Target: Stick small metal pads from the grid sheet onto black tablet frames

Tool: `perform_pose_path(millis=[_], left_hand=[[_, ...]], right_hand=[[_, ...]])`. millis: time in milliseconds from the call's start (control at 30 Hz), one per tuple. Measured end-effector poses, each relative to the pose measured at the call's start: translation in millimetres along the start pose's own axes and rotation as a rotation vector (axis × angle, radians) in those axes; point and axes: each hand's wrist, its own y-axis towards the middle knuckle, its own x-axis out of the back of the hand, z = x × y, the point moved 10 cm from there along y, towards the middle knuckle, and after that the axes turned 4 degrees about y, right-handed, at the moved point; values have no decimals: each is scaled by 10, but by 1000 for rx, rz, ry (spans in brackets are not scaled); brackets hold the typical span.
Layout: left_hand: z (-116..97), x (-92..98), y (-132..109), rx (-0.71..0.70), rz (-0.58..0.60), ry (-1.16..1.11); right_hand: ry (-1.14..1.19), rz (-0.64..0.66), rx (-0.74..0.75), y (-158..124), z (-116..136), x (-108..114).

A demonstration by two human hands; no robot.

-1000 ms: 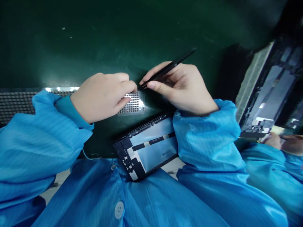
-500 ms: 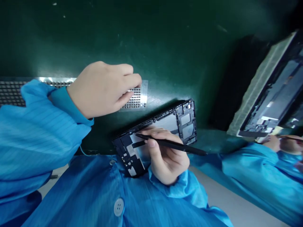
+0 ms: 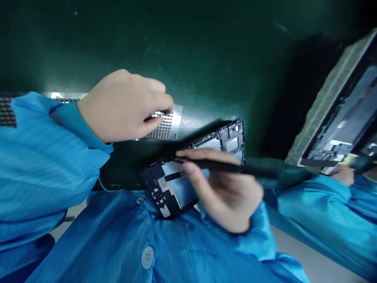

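Note:
My left hand (image 3: 123, 105) lies curled on a shiny strip of small dark parts (image 3: 165, 124) on the green mat, its fingertips pressed onto the strip. My right hand (image 3: 226, 192) pinches black tweezers (image 3: 224, 167), held nearly level. Their tips sit over the upper edge of a black phone frame (image 3: 232, 137) that lies tilted at the mat's near edge. Both arms wear blue sleeves.
The green mat (image 3: 191, 51) covers the bench. At the right another person in blue (image 3: 330, 208) works with a hand (image 3: 343, 175) at a second dark frame on a pale tray (image 3: 326, 102). The parts strip runs on to the left edge (image 3: 6, 112).
My right hand came down from the parts strip to the phone frame with the tweezers, then lifted slightly and shifted right. My left hand stayed on the strip.

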Motion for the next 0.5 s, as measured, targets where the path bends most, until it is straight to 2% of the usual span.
perform_pose_path(millis=[100, 200, 300, 500], left_hand=[[-17, 0, -5, -28, 54, 8], [14, 13, 0, -14, 40, -63], [22, 5, 8, -16, 15, -102], [20, -31, 23, -10, 46, -4]], right_hand=[[-27, 80, 5, 479, -106, 88], [24, 166, -33, 840, -336, 36], [45, 197, -51, 929, -463, -37], [26, 176, -38, 879, -401, -35]])
